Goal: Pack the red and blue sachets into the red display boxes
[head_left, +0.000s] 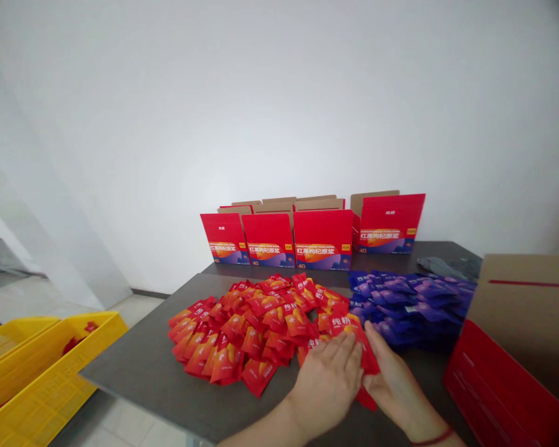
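Note:
Both hands are together at the near right end of a heap of red and orange sachets (261,320). My left hand (328,382) lies over several red sachets (347,324), its fingers close together and pressing on them. From the right side, my right hand (391,379) grips the same bunch, thumb low and fingers up along its edge. The palms face each other with the sachets between them; how many are held is hidden. Just beyond my right hand lies a pile of blue-purple sachets (410,304).
Open red boxes (323,239) line the back of the dark table (158,372). An open cardboard box (512,360) stands close on the right. Grey crumpled plastic (447,267) lies behind the blue sachets. Yellow crates (51,379) stand left of the table, with red items inside.

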Action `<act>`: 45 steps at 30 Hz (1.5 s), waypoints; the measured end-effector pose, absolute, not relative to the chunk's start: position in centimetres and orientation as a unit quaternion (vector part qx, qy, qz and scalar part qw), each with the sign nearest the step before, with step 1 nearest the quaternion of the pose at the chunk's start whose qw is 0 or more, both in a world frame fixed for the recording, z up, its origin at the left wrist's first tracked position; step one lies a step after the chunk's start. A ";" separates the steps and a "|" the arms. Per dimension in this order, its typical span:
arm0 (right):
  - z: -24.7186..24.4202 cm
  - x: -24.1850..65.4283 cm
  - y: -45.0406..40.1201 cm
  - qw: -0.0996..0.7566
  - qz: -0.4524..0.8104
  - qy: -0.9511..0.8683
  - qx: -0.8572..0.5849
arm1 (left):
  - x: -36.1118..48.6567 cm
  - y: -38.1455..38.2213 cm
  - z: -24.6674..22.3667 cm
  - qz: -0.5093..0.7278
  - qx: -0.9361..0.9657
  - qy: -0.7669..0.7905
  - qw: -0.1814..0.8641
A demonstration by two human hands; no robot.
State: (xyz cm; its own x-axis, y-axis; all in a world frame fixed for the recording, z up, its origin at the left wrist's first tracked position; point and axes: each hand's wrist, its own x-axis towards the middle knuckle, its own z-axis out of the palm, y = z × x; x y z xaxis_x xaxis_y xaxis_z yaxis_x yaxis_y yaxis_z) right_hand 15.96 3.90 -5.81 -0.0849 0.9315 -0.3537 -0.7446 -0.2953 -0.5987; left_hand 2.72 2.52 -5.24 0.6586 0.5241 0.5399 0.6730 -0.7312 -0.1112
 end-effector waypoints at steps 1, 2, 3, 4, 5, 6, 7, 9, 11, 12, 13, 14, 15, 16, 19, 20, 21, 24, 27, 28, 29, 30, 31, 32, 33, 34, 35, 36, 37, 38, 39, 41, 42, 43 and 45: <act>-6.1 15.8 3.9 0.586 0.712 -0.140 -0.361 | 2.9 2.3 -5.5 -0.245 -0.903 -0.328 0.132; -6.3 15.7 3.8 0.595 0.700 -0.147 -0.366 | 3.0 2.1 -5.6 -0.249 -0.908 -0.322 0.099; -6.5 15.7 3.7 0.604 0.692 -0.154 -0.365 | 2.9 1.9 -5.3 -0.256 -0.912 -0.317 0.056; -6.7 15.7 3.5 0.610 0.687 -0.158 -0.361 | 2.7 1.8 -4.9 -0.265 -0.911 -0.315 0.007; -6.7 15.8 3.3 0.614 0.685 -0.160 -0.359 | 2.4 1.6 -4.3 -0.277 -0.906 -0.318 -0.039; -6.7 16.0 3.2 0.616 0.684 -0.158 -0.358 | 1.9 1.5 -3.7 -0.293 -0.895 -0.327 -0.076; -6.6 16.2 3.0 0.618 0.682 -0.151 -0.361 | 1.3 1.4 -3.2 -0.308 -0.881 -0.344 -0.101; -6.2 16.8 2.7 0.621 0.682 -0.129 -0.364 | -0.1 1.1 -2.6 -0.311 -0.861 -0.387 -0.109; -5.8 17.4 2.6 0.621 0.686 -0.116 -0.360 | -1.4 0.8 -2.9 -0.258 -0.869 -0.412 -0.086; -5.7 17.6 2.6 0.619 0.691 -0.114 -0.355 | -2.0 0.7 -3.3 -0.219 -0.881 -0.413 -0.070; -5.7 17.8 2.6 0.615 0.697 -0.113 -0.350 | -2.5 0.6 -3.8 -0.181 -0.894 -0.407 -0.053; -5.7 17.8 2.6 0.610 0.703 -0.114 -0.347 | -2.8 0.5 -4.4 -0.149 -0.905 -0.397 -0.035; -5.7 17.9 2.6 0.607 0.707 -0.114 -0.345 | -3.1 0.5 -4.9 -0.125 -0.915 -0.384 -0.018; -5.8 17.8 2.6 0.603 0.710 -0.115 -0.346 | -3.3 0.6 -5.4 -0.110 -0.923 -0.368 0.001; -6.2 17.7 2.5 0.595 0.717 -0.127 -0.341 | -3.4 1.1 -6.2 -0.122 -0.934 -0.331 0.059; -6.3 17.6 2.5 0.591 0.720 -0.133 -0.338 | -3.4 1.3 -6.1 -0.141 -0.933 -0.322 0.075; -6.4 17.7 2.5 0.586 0.723 -0.138 -0.339 | -3.5 1.6 -5.7 -0.163 -0.929 -0.320 0.085; -6.7 17.9 2.4 0.573 0.719 -0.142 -0.367 | -3.8 2.6 -3.5 -0.244 -0.900 -0.351 0.086; -6.8 17.9 2.2 0.576 0.710 -0.144 -0.379 | -3.7 3.1 -1.1 -0.349 -0.846 -0.391 0.097; -6.7 17.8 2.1 0.578 0.711 -0.146 -0.373 | -3.4 3.2 -0.7 -0.378 -0.833 -0.389 0.108; -6.6 17.6 2.0 0.579 0.714 -0.147 -0.367 | -3.0 3.1 -0.5 -0.396 -0.829 -0.376 0.118; -6.4 17.5 2.0 0.580 0.716 -0.143 -0.361 | -2.4 2.9 -0.6 -0.402 -0.835 -0.354 0.125; -6.2 17.3 1.9 0.581 0.721 -0.136 -0.352 | -1.8 2.6 -1.0 -0.393 -0.850 -0.326 0.128; -6.0 17.1 1.8 0.580 0.730 -0.127 -0.338 | -1.1 2.3 -1.5 -0.373 -0.871 -0.294 0.125; -5.8 17.0 1.8 0.574 0.744 -0.115 -0.322 | -0.4 2.0 -2.1 -0.348 -0.891 -0.265 0.120; -5.7 17.0 1.8 0.567 0.759 -0.104 -0.305 | 0.2 1.6 -2.8 -0.325 -0.908 -0.241 0.111; -5.7 17.0 1.8 0.560 0.770 -0.095 -0.292 | 0.6 1.4 -3.4 -0.305 -0.920 -0.225 0.097; -5.8 17.0 1.8 0.559 0.772 -0.092 -0.288 | 0.9 1.2 -3.9 -0.290 -0.930 -0.213 0.076; -6.0 17.1 1.8 0.564 0.766 -0.094 -0.292 | 1.0 1.2 -4.2 -0.284 -0.936 -0.202 0.045; -6.3 17.3 1.8 0.579 0.750 -0.097 -0.303 | 1.0 1.3 -4.3 -0.286 -0.938 -0.196 0.006; -6.5 17.5 1.8 0.599 0.729 -0.101 -0.316 | 0.9 1.5 -4.3 -0.297 -0.933 -0.201 -0.038; -6.9 18.0 1.9 0.629 0.698 -0.099 -0.327 | 0.5 2.1 -4.0 -0.323 -0.907 -0.245 -0.115; -6.8 18.4 1.9 0.638 0.692 -0.090 -0.326 | 0.4 2.5 -3.8 -0.325 -0.894 -0.277 -0.133; -6.7 18.8 2.0 0.643 0.688 -0.076 -0.327 | 0.4 2.9 -3.6 -0.310 -0.891 -0.305 -0.135; -6.0 19.5 2.1 0.645 0.688 -0.057 -0.327 | 0.8 3.5 -3.5 -0.231 -0.917 -0.310 -0.097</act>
State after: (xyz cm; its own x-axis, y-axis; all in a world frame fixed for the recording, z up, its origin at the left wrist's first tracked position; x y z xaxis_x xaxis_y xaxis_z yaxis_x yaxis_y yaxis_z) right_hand 19.52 2.09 -5.95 0.0468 0.9255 -0.3759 -0.8503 -0.1606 -0.5012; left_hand 0.80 3.46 -3.54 0.7015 0.6133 0.3630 0.5235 -0.7891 0.3214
